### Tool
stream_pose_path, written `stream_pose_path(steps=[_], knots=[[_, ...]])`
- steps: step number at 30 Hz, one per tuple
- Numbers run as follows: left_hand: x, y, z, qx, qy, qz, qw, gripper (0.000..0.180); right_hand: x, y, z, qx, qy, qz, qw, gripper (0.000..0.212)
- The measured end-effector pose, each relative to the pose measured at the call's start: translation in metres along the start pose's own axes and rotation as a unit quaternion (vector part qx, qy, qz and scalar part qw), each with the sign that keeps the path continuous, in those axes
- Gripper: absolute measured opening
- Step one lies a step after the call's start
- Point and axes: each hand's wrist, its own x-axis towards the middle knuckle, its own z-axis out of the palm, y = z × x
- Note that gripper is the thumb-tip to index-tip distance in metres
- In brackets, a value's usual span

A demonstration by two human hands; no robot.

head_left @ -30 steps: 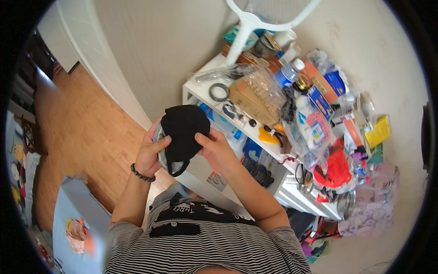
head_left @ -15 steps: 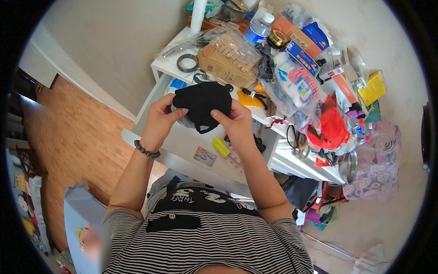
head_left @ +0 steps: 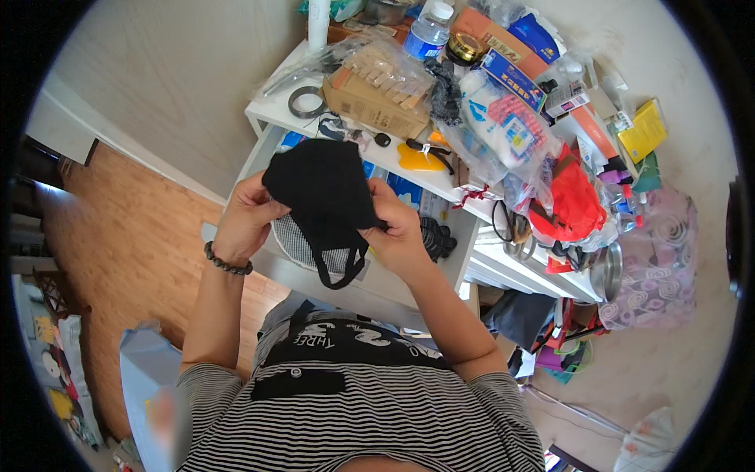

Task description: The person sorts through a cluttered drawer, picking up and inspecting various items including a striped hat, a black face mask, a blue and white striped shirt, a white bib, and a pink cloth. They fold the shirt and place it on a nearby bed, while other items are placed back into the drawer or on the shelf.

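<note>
Black cloth mask (head_left: 321, 179) sits between left hand (head_left: 244, 222) and right hand (head_left: 397, 226), both pinched closed on its edges; a slackened pinch could drop it into the drawer (head_left: 391, 290) below them.

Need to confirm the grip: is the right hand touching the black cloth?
Touching. The head view shows the right hand gripping the black cloth by its right edge, no gap between.
</note>
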Motion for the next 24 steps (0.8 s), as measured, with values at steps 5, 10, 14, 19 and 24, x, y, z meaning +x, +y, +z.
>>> stream_pose_path(steps=[5,10,14,19,24], knots=[[0.013,-0.022,-0.021,-0.009,0.005,-0.102,0.995,0.031,-0.002,0.069,0.007,0.151,0.083,0.222,0.96,0.026],[0.024,-0.007,-0.033,0.138,0.024,-0.081,0.987,0.042,0.02,0.069,0.003,0.398,0.057,0.338,0.851,0.042],[0.043,0.011,-0.021,0.405,-0.027,0.106,0.908,0.047,0.049,0.048,0.018,0.322,0.096,0.297,0.894,0.048],[0.044,0.033,-0.039,-0.005,-0.045,-0.079,0.996,0.052,0.056,0.065,0.021,0.196,0.197,0.262,0.924,0.018],[0.038,-0.021,-0.048,0.384,-0.06,-0.005,0.921,0.067,0.026,0.113,0.046,-0.018,0.173,0.254,0.951,0.027]])
